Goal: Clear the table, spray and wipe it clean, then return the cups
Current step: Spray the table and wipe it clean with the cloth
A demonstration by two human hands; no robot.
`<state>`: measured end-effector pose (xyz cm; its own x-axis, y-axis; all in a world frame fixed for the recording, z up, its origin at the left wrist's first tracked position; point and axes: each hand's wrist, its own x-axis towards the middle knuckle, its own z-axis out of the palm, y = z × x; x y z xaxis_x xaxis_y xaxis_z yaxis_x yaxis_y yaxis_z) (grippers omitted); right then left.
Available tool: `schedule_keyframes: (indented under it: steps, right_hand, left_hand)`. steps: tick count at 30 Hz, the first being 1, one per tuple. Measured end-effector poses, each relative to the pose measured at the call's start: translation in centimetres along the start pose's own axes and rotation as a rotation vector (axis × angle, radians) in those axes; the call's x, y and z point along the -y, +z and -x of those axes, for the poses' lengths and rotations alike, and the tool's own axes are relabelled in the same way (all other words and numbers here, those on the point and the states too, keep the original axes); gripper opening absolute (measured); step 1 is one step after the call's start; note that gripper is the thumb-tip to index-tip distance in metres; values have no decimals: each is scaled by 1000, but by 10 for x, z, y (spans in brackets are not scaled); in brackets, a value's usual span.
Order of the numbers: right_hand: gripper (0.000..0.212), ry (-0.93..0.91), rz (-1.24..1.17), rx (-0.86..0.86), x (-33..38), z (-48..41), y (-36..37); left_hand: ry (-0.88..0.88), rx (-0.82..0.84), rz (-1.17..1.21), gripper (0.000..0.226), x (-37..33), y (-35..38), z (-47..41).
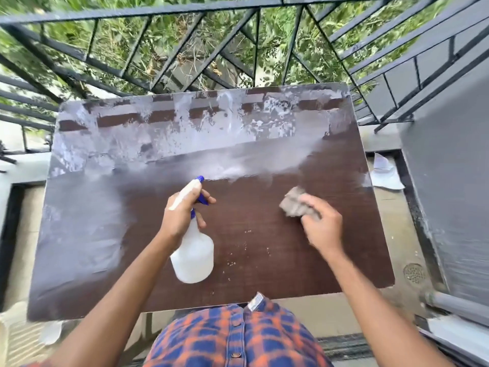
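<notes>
A dark brown table [264,260] fills the middle of the view, its far half glossy with reflections and wet streaks. My left hand [182,213] grips the neck of a white spray bottle [194,258] with a blue trigger and nozzle, held above the table and pointed away from me. A finger rests on the trigger. My right hand [321,225] holds a crumpled grey cloth [296,202] against the tabletop at the right. Small pale crumbs [232,263] dot the near middle of the table. No cups are in view.
A black metal railing [238,49] runs close behind and beside the table, with green plants beyond. A grey wall [455,181] stands at the right. White paper [383,173] lies on the floor past the table's right edge, and a floor drain [414,272] sits nearer.
</notes>
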<state>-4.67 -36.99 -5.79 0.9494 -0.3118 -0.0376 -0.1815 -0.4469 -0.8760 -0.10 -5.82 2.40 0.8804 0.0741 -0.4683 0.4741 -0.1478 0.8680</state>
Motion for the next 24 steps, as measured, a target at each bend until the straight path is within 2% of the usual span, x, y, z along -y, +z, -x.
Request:
schedule_keyframes:
  steps: [3, 5, 7, 10, 15, 18, 24]
  right_hand:
    - [56, 135, 141, -296, -23, -68, -45]
    - [62, 217, 240, -351, -41, -107, -62]
    - [68, 273, 329, -291, -55, -134, -61]
    - [64, 318, 495, -197, -60, -157, -43]
    - [64, 387, 634, -112, -48, -203, -26]
    - [69, 439, 703, -125, -38, -209, -14]
    - [68, 306, 805, -94, -3, -178, 80]
  left_hand:
    - [-3, 15, 12, 50, -5, 8, -8]
    - [2, 26, 27, 53, -11, 15, -18]
    - [11, 29, 34, 53, -15, 19, -28]
    - [35, 42, 44, 53, -21, 24, -42]
    - [46, 61, 62, 47, -32, 16, -62]
    - [41, 52, 98, 44, -37, 6, -67]
    - [28, 21, 151, 40, -29, -54, -72]
